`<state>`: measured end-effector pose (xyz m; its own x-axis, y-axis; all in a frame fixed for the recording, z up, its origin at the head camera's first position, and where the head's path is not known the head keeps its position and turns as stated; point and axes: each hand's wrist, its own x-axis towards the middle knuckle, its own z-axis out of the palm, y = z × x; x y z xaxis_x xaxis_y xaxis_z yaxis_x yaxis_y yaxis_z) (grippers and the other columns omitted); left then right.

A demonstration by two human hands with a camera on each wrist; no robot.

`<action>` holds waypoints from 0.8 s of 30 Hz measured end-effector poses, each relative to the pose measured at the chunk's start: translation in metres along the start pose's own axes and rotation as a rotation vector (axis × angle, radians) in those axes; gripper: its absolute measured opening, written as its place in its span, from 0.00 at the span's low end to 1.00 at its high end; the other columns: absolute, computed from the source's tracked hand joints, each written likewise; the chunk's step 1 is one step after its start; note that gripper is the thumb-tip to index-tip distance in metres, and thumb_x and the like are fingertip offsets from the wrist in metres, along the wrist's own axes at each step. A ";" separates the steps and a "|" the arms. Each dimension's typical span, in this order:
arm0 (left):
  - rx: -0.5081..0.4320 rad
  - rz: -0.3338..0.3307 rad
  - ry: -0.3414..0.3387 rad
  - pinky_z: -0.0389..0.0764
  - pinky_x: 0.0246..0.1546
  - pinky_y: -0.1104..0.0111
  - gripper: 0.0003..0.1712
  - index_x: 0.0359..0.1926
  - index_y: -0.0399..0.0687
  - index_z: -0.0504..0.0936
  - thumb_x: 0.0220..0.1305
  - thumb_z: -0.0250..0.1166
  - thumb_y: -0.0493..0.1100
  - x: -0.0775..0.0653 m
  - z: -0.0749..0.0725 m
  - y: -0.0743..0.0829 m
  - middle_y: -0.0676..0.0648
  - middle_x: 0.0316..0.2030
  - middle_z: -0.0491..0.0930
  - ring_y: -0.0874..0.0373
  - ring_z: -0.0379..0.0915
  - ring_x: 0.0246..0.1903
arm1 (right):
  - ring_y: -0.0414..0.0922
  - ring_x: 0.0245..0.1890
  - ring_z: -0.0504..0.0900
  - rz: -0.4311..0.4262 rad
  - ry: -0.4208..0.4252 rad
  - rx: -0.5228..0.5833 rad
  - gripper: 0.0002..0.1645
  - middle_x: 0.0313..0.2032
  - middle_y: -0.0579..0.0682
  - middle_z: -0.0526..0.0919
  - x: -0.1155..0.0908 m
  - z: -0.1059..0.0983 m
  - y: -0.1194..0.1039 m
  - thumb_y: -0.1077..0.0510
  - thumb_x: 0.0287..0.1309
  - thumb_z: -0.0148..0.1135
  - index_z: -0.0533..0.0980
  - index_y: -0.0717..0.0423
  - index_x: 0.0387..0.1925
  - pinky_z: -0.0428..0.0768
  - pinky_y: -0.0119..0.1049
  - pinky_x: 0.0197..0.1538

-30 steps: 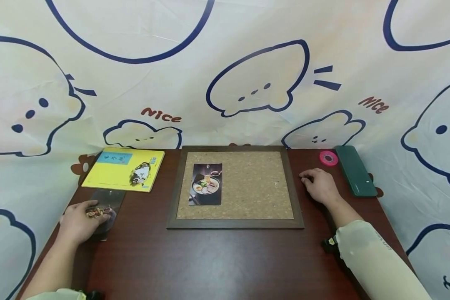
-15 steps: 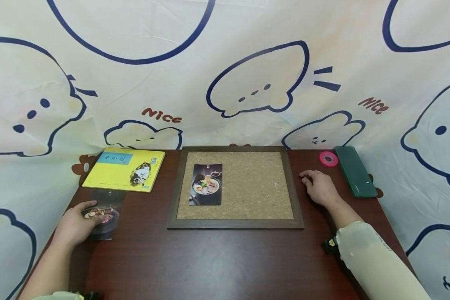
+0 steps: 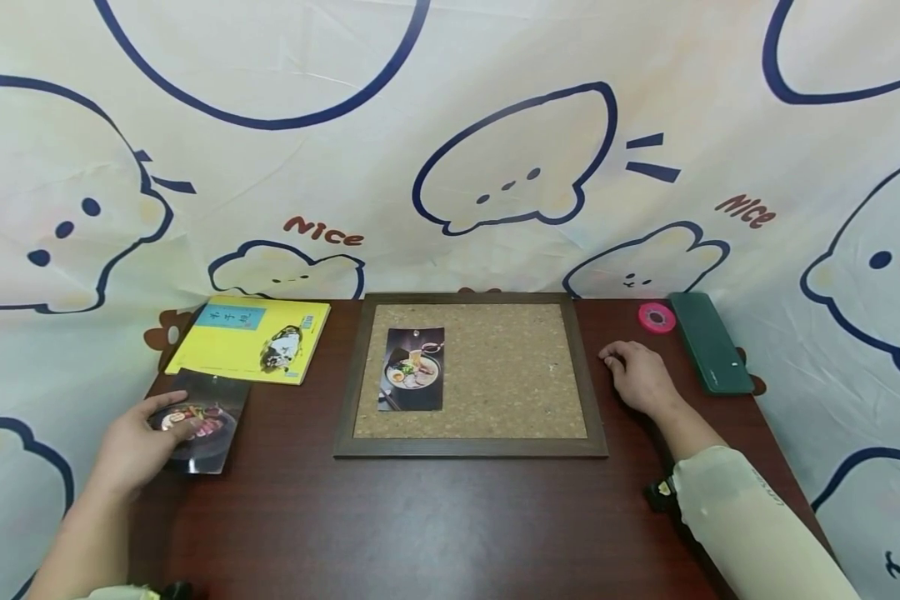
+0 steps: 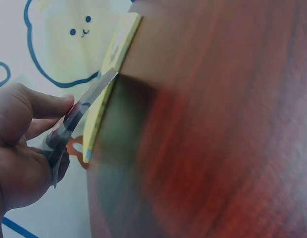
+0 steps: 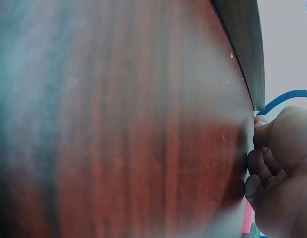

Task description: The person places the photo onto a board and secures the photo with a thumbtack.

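Note:
My left hand point(image 3: 133, 442) pinches a dark food photo card point(image 3: 213, 446) by its left side, thumb on top and fingers underneath. In the left wrist view the card point(image 4: 69, 121) is seen nearly edge-on, raised off the table. Its far end overlaps the near edge of the yellow book point(image 3: 270, 337) in the head view. My right hand point(image 3: 640, 375) rests on the table right of the corkboard point(image 3: 510, 375), fingers loosely curled and holding nothing. A second food photo point(image 3: 412, 371) is on the board's left half, with a small pin at its top.
A pink roll point(image 3: 656, 317), perhaps tape, lies beyond my right hand. Beside it lies a dark green box point(image 3: 711, 342) near the table's right edge. The corkboard's brown frame point(image 3: 471, 448) sits mid-table. Patterned white cloth point(image 3: 495, 125) walls the back and sides.
My left hand has taken the photo card between thumb and fingers and lifted it off the table, shifting slightly left. The right hand has stayed in place.

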<state>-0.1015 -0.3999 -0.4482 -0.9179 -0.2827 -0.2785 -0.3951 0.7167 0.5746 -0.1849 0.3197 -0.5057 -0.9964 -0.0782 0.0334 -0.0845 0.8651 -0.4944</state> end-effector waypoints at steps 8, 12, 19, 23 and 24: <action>-0.013 0.029 0.024 0.73 0.34 0.63 0.45 0.77 0.38 0.64 0.70 0.65 0.60 -0.002 0.000 0.022 0.21 0.64 0.64 0.34 0.69 0.49 | 0.61 0.49 0.80 -0.007 0.019 0.007 0.11 0.48 0.63 0.82 -0.002 0.001 0.000 0.61 0.77 0.52 0.80 0.61 0.48 0.76 0.60 0.55; -0.020 0.049 0.029 0.76 0.30 0.65 0.45 0.77 0.40 0.65 0.70 0.66 0.60 -0.003 0.002 0.035 0.22 0.62 0.65 0.36 0.73 0.46 | 0.61 0.49 0.80 -0.014 0.023 0.015 0.11 0.48 0.63 0.82 -0.003 0.001 0.000 0.62 0.77 0.52 0.80 0.61 0.48 0.76 0.60 0.55; -0.068 0.049 0.033 0.77 0.29 0.70 0.45 0.79 0.48 0.63 0.70 0.66 0.62 -0.004 0.006 0.064 0.25 0.65 0.65 0.37 0.72 0.50 | 0.60 0.47 0.79 -0.011 0.003 0.026 0.12 0.48 0.63 0.81 -0.003 -0.002 -0.002 0.61 0.78 0.51 0.79 0.62 0.49 0.76 0.60 0.55; -0.120 0.064 0.011 0.80 0.30 0.70 0.43 0.80 0.51 0.62 0.72 0.64 0.60 -0.002 0.015 0.077 0.25 0.65 0.66 0.38 0.75 0.49 | 0.59 0.45 0.79 -0.008 0.011 0.039 0.12 0.47 0.63 0.81 -0.002 -0.003 -0.004 0.61 0.78 0.51 0.79 0.61 0.49 0.77 0.59 0.53; -0.139 0.070 0.001 0.81 0.31 0.69 0.41 0.80 0.52 0.62 0.73 0.64 0.58 -0.001 0.017 0.079 0.25 0.66 0.65 0.38 0.75 0.49 | 0.59 0.44 0.79 -0.002 0.012 0.044 0.12 0.47 0.62 0.81 -0.002 -0.002 -0.004 0.60 0.78 0.51 0.79 0.61 0.49 0.77 0.58 0.52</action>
<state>-0.1314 -0.3320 -0.4160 -0.9435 -0.2356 -0.2329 -0.3310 0.6400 0.6935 -0.1822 0.3177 -0.5018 -0.9962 -0.0741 0.0450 -0.0867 0.8422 -0.5321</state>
